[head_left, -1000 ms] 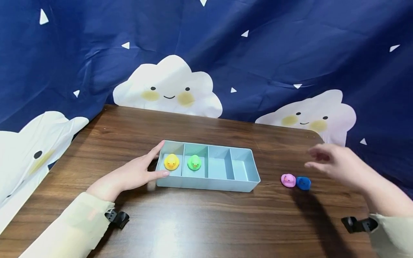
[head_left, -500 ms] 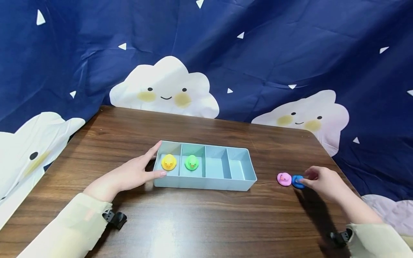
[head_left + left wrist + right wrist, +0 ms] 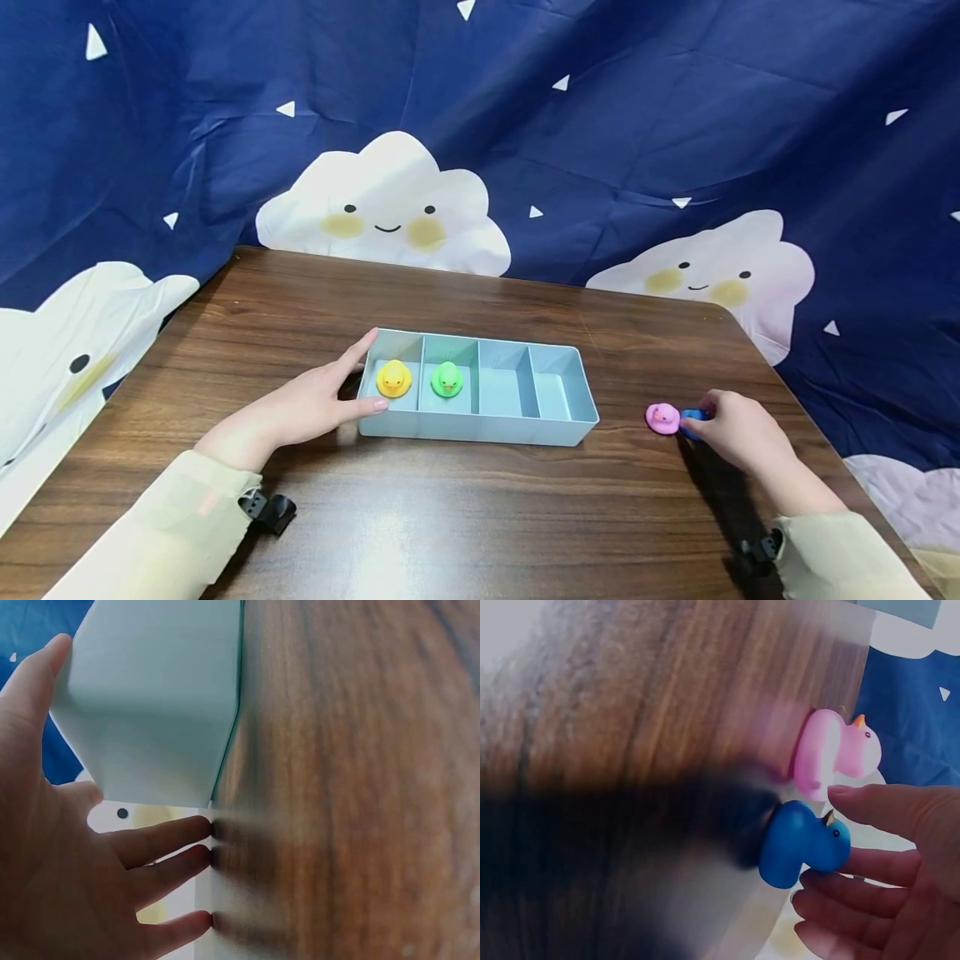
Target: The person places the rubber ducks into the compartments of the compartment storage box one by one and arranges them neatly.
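My left hand point(image 3: 318, 402) spreads across the left end of a pale blue box point(image 3: 480, 427) with several compartments. The thumb touches the near rim and the index finger lies at the far corner. In the left wrist view the other fingers point(image 3: 169, 838) extend straight, tips at the tabletop. A yellow toy duck point(image 3: 393, 379) sits in the leftmost compartment, a green toy duck point(image 3: 447, 379) in the one beside it. At the right, my right hand point(image 3: 742, 429) has thumb and fingers around a blue toy duck point(image 3: 799, 844), partly hidden in the head view. A pink toy duck point(image 3: 825, 754) stands right beside it.
Everything rests on a brown wooden table point(image 3: 480, 517). Behind it hangs a dark blue cloth point(image 3: 600, 125) with smiling white clouds and small triangles. The table's right edge runs close behind the right hand.
My right hand has come down and to the left from above the table, its thumb and fingers closing around the blue toy duck. The left hand keeps its place at the box.
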Tool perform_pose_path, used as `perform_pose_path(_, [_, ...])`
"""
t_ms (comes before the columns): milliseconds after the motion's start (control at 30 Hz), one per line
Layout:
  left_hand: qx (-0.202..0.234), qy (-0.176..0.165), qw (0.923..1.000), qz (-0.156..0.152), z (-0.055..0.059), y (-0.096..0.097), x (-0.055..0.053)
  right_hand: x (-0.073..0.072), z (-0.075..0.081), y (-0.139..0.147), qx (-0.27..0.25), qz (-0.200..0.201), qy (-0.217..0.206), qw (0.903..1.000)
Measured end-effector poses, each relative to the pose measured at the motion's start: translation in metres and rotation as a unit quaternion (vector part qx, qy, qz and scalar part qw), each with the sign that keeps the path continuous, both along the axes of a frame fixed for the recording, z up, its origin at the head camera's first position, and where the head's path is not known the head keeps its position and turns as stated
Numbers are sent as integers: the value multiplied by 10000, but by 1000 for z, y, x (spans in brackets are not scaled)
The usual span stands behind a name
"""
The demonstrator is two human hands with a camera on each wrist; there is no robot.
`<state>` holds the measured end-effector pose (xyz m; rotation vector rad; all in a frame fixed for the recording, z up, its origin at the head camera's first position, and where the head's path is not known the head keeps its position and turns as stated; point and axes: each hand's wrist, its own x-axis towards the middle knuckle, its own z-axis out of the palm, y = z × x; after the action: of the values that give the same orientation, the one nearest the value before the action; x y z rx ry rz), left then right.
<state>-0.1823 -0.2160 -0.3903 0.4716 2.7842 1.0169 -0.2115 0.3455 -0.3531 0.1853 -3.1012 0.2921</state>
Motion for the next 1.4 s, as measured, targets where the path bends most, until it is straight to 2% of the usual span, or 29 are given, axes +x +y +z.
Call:
perform_pose_path(200, [3,-9,10000,-7,1,0,0,-2,-2,0,66,-210,-55,9997])
perform_pose_path(467, [25,-29,10000,-11,3,0,1,-1,-1,-1,-15,-139,94,9999])
perform_pose_path(867, [36,-64,10000,-2,2,0,1,-1,18,5,-2,-108,168,9998])
perform_pose_path(1167, [64,-68,10000,-16,2,-1,0,-4,32,-3,41,8,192,9998])
perform_pose_path(1400, [65,-100,9999,-7,3,0,1,-2,50,-25,57,439,393,9982])
